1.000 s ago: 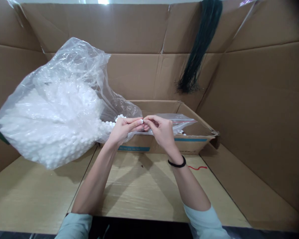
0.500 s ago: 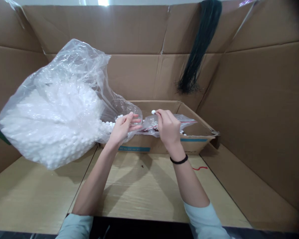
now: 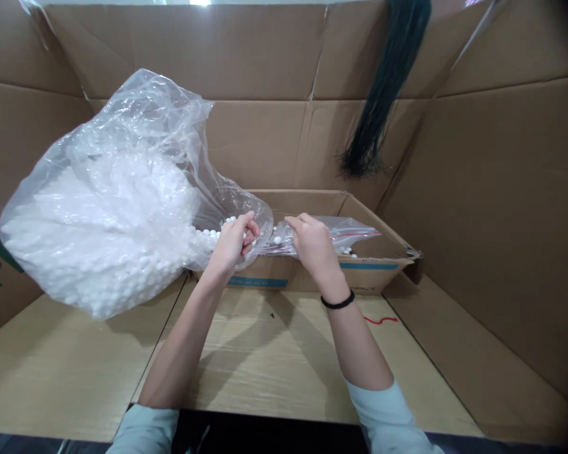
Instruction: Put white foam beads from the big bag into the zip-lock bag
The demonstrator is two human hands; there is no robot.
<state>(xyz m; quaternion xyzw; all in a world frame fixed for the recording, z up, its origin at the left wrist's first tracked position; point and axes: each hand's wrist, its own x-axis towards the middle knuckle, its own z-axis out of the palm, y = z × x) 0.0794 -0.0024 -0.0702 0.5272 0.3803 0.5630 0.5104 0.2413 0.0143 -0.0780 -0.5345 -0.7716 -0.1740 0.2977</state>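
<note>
A large clear plastic bag [image 3: 156, 120] full of small white foam balls [image 3: 104, 252] leans at the left, its mouth reaching into a low cardboard box [image 3: 260, 283]. My left hand [image 3: 236, 239] is at that mouth, fingers curled inward; whatever they hold is hidden. My right hand [image 3: 312, 246] is closed above a clear zip bag [image 3: 355, 231] lying in the box, its thumb side towards the left. Its fingertips are partly hidden, so what they grip cannot be made out. One white ball [image 3: 277, 240] shows just left of this hand, over the zip bag.
Tall cardboard walls [image 3: 265, 53] surround the wooden tabletop [image 3: 265, 366]. A bundle of dark green strands [image 3: 388, 94] hangs over the back wall at the right. A short red string [image 3: 381, 320] lies in front of the box.
My left fingers, stretched out before, are now curled. My right hand held a white ball up before; it has turned lower and to the left, and no ball shows at its fingertips.
</note>
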